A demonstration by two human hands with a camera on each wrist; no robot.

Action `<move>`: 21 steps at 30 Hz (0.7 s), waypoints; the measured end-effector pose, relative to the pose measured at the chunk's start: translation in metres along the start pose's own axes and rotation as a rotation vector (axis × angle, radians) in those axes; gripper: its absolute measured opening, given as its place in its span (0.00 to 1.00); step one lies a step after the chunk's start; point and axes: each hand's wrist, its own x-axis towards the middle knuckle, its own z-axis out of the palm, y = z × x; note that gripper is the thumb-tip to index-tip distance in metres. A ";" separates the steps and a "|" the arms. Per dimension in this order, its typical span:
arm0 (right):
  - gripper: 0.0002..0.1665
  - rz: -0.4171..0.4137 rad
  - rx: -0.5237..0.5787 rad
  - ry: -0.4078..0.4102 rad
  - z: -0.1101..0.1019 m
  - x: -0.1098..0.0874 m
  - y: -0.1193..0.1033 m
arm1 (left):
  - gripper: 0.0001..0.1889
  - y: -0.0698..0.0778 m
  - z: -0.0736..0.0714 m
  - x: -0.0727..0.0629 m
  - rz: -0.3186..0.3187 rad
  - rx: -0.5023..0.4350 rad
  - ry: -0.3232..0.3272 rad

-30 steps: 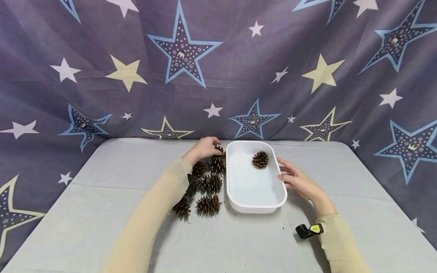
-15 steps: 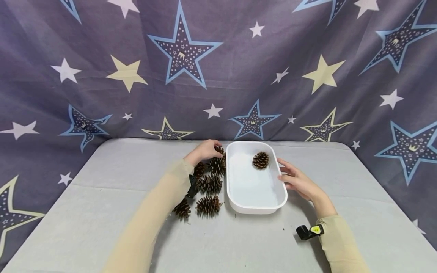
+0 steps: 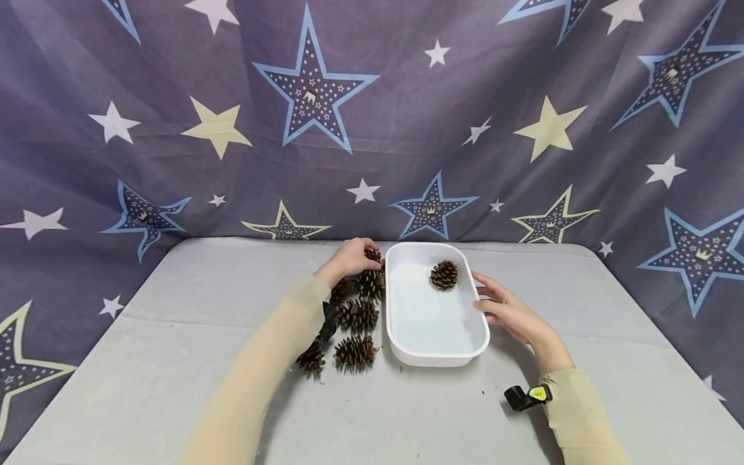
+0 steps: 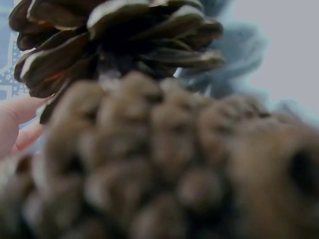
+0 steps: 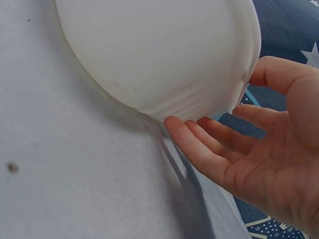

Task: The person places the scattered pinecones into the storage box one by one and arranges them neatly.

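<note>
My left hand grips a pine cone at the far end of a cluster, left of a white plastic tub. In the left wrist view, its fingers show at the left edge, behind an upper pine cone, while a blurred pine cone fills the foreground. One pine cone lies inside the tub, near its far right corner. On the tub's right side, my right hand rests its fingers and thumb against the outer wall and rim. In the right wrist view, those fingers look loosely extended.
Several more pine cones lie between my left forearm and the tub, some partly hidden by the wrist. A grey cloth covers the table. Behind it hangs a star-patterned curtain. Small dark crumbs dot the cloth.
My left hand has shifted very slightly toward me and to the right at the far pine cone. The tub, the cone inside it and my right hand stay in place.
</note>
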 end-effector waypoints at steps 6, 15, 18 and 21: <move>0.42 -0.007 0.006 0.004 0.001 0.000 0.000 | 0.24 0.001 -0.004 -0.002 0.016 -0.003 0.042; 0.42 -0.005 0.003 -0.001 0.001 0.000 0.000 | 0.25 0.000 -0.013 -0.001 -0.005 0.006 0.118; 0.42 -0.004 0.001 0.000 0.001 0.000 0.000 | 0.24 0.000 -0.016 -0.002 -0.016 0.006 0.130; 0.42 -0.005 0.001 -0.002 0.001 0.000 0.001 | 0.23 0.000 -0.018 -0.003 -0.007 0.012 0.131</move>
